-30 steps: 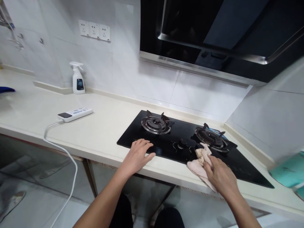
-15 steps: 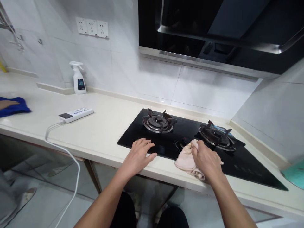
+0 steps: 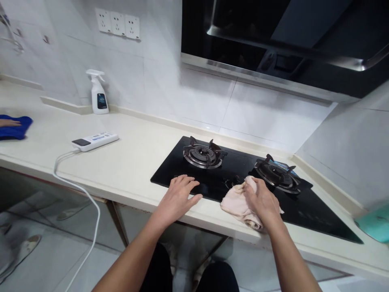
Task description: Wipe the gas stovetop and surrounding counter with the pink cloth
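In the head view a black glass gas stove (image 3: 188,180) with two burners is set into the pale countertop. My right hand (image 3: 263,201) grips a light pink cloth (image 3: 235,202), bunched up near the stove's front edge beside a control knob (image 3: 236,181). The cloth lies partly on the glass and partly on the counter. At the stove's front left, my left hand (image 3: 179,196) rests with fingers spread and holds nothing. The left burner (image 3: 202,155) stands behind it; the right burner (image 3: 277,174) is just beyond my right hand.
A white spray bottle (image 3: 99,95) stands against the wall. A white power bank (image 3: 95,140) with a trailing cable (image 3: 97,219) lies on the left counter. Another person's hand (image 3: 9,123) presses a blue cloth (image 3: 16,129). The range hood (image 3: 267,73) hangs above; a teal object (image 3: 375,223) sits far right.
The view has shifted slightly. The pink cloth looks a little more spread out under my right hand. My left hand stays nearly in place. The other person's blue cloth appears farther left.
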Tool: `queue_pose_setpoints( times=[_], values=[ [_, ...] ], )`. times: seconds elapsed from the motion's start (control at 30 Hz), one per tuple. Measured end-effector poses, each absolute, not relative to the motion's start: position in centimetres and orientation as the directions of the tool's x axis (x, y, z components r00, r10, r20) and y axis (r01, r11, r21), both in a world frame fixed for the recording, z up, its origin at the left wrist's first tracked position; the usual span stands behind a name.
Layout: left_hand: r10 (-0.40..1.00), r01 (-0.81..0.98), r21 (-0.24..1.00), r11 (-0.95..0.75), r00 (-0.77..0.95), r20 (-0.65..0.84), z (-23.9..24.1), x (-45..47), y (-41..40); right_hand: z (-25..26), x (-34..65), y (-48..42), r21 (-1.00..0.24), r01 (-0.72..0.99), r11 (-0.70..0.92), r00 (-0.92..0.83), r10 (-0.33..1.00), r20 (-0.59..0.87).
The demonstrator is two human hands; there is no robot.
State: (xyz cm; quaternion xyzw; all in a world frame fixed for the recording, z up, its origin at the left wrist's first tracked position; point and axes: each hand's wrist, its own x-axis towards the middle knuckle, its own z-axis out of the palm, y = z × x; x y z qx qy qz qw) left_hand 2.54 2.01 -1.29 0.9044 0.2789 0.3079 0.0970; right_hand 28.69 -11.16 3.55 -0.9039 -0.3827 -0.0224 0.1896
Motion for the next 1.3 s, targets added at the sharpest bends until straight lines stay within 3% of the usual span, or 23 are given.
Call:
queue_pose_setpoints(
  times=[0.27,0.47,0.57,0.83,1.03,1.13,1.3],
  values=[
    [0.564,0.441,0.353,-0.826,0.653,0.505,-1.0,2.5,1.9,2.8,28.7,-10.9,-0.332,0.732,-0.595,0.677,0.693,0.249],
    [0.572,0.441,0.366,-0.82,0.649,0.502,-1.3,2.5,2.2,5.4,29.4,-8.7,-0.017,0.782,-0.623,0.618,0.77,0.157],
    [0.561,0.427,0.364,-0.828,0.651,0.512,-1.3,2.5,2.2,6.5,29.7,-7.4,0.052,0.775,-0.63,0.623,0.775,0.109],
    [0.571,0.435,0.37,-0.821,0.655,0.496,-0.9,2.5,2.0,6.6,31.2,-8.0,-0.066,0.799,-0.598,0.601,0.791,0.113],
    [0.562,0.43,0.363,-0.827,0.652,0.508,-0.9,2.5,1.9,6.6,31.1,-8.0,-0.156,0.746,-0.648,0.666,0.727,0.168],
    [0.57,0.434,0.37,-0.821,0.654,0.498,-0.8,2.5,1.9,6.2,30.5,-7.7,-0.117,0.76,-0.64,0.648,0.728,0.223],
    [0.582,0.443,0.378,-0.813,0.657,0.48,-0.7,2.5,1.9,5.4,30.9,-6.6,0.048,0.837,-0.545,0.489,0.785,0.381]
  ],
)
